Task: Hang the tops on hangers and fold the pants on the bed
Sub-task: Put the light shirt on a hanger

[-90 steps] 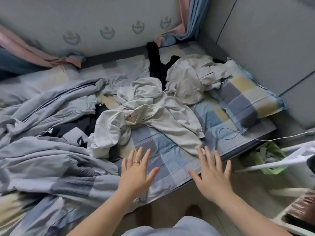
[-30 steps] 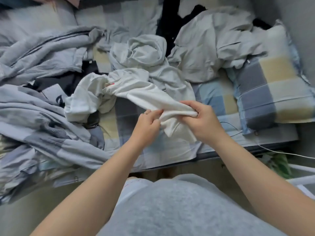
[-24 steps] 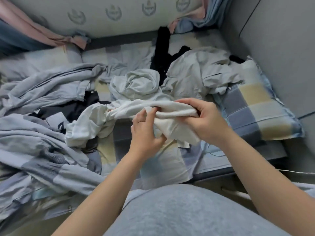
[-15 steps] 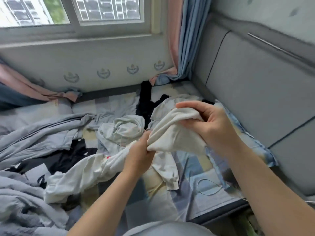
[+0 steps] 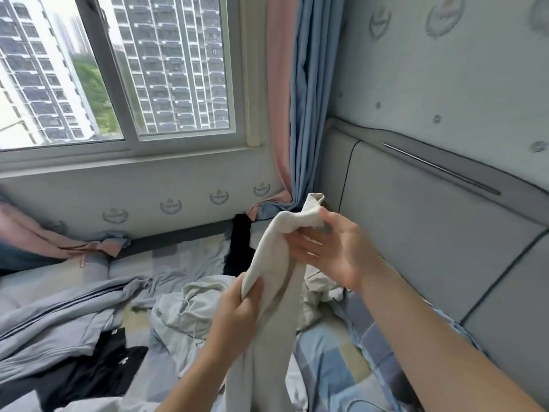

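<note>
One cream garment (image 5: 274, 258), bottom cropped, hangs gripped by left hand (image 5: 237, 307), pinched higher by right hand (image 5: 332, 248).

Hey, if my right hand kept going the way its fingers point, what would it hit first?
The cream garment: the right hand points left, with its fingers against the fabric it holds up. Past that it would probably meet the far wall, though depth is unclear.

cream top (image 5: 274, 257) bunched, aloft

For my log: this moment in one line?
left hand: grips cream garment | right hand: pinches its top | rest: hangs over bed
</note>
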{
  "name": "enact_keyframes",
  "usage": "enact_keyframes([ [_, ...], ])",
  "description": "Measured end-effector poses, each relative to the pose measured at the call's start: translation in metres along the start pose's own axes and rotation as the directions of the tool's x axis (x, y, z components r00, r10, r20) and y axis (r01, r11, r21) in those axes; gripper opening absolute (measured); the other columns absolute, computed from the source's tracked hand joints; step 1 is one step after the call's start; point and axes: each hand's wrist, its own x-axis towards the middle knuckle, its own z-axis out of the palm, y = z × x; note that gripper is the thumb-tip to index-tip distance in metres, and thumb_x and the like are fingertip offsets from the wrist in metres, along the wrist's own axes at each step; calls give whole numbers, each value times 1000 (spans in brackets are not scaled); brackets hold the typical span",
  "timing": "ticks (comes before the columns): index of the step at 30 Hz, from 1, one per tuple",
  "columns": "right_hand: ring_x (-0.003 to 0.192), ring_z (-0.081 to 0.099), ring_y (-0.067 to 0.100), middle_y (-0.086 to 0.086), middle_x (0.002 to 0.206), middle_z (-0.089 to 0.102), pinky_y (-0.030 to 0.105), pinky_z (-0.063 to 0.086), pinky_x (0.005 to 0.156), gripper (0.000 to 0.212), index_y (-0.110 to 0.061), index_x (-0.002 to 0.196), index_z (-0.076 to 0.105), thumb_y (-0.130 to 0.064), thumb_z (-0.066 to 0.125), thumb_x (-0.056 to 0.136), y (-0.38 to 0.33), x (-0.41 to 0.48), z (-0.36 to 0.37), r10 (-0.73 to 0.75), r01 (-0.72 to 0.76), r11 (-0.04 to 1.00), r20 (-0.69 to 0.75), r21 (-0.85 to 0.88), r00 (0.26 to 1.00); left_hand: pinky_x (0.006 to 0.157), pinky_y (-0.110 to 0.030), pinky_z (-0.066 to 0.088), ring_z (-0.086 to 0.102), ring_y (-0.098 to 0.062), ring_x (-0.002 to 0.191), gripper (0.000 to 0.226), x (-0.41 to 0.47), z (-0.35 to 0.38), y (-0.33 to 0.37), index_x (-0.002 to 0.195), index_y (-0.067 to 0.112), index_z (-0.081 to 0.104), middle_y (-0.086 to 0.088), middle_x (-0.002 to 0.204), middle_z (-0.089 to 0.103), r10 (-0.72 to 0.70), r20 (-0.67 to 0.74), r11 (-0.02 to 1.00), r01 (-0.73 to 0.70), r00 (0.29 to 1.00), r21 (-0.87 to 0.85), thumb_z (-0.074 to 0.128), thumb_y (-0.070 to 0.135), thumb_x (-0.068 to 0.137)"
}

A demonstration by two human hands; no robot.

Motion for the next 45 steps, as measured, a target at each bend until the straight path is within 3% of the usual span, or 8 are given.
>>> enact_keyframes([
  [9,131,54,16,-1,145,55,37,43,110,80,-26,147,41,-52,71,78,102,-29,-28,45,21,923,162,-383,986,83,-38,55,65,-21,91,23,11,-12,37,105,13,70,-15,101,71,-178,3,921,168,984,-351,49,21,105],
  [14,105,68,5,-10,112,74,19,54,83,60,-23,125,64,-41,80,70,158,-41,-30,339,-188,716,100,-672,935,81,-35,56,67,-20,93,21,20,-15,48,108,18,69,-10,101,72,-234,20,852,215,972,-478,50,25,105],
  [20,81,58,16,5,90,67,29,43,72,14,-1,100,69,-12,61,98,169,-25,-67,193,-202,547,-112,-813,975,87,-34,52,63,-19,99,20,43,-40,37,114,17,68,-6,105,70,-180,-66,872,128,982,-473,52,22,104],
  [27,67,51,12,3,71,58,24,41,60,22,6,80,64,-8,62,96,130,-29,-56,132,-173,613,-116,-771,984,101,-35,45,52,-19,129,74,39,-44,-8,156,24,32,-2,148,48,-454,112,887,460,884,-45,69,34,93],
  [31,78,66,21,14,87,71,35,51,71,15,-2,91,73,-9,61,97,114,-27,-40,74,-179,775,-194,-606,978,71,-11,48,61,-12,107,43,8,-8,-22,125,22,64,2,124,64,-368,191,926,339,910,165,78,29,85],
  [36,76,69,22,16,87,73,32,56,66,16,-2,91,71,-14,62,98,94,-25,-23,8,-153,859,-286,-488,958,91,-39,46,53,-18,105,37,-28,18,-26,102,20,63,3,109,57,-100,1,901,90,995,424,80,43,78],
  [40,76,70,21,16,90,71,30,59,61,16,-3,97,68,-15,58,101,72,-29,-7,-19,-92,941,-322,-326,947,79,-28,44,52,-10,89,37,-37,23,-16,96,20,59,7,100,54,215,-22,861,-179,976,476,83,40,76],
  [45,79,71,21,18,96,69,33,61,64,22,1,106,64,-19,54,103,51,-34,22,-42,-15,983,-304,-181,952,77,-24,48,53,-4,93,65,-40,46,-20,108,26,46,12,105,53,-118,140,911,51,983,409,80,62,65],
])
